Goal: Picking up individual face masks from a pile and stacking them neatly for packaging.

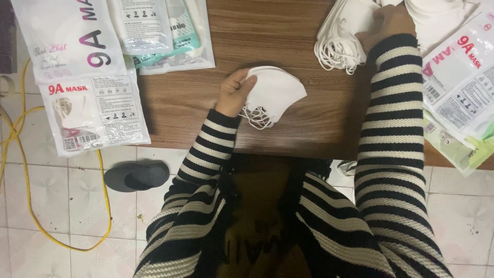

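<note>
My left hand (234,91) grips a small stack of white folded face masks (275,92) over the middle of the wooden table (267,31), their ear loops dangling toward me. My right hand (385,24) reaches to the far right and rests on a larger pile of white masks (342,38) with tangled ear loops; whether its fingers close on a mask is hidden. Both arms wear black-and-white striped sleeves.
Printed white mask packets (82,77) lie on the table's left side and more packets (460,87) on the right. A dark slipper (136,176) and a yellow cable (25,170) lie on the tiled floor at left.
</note>
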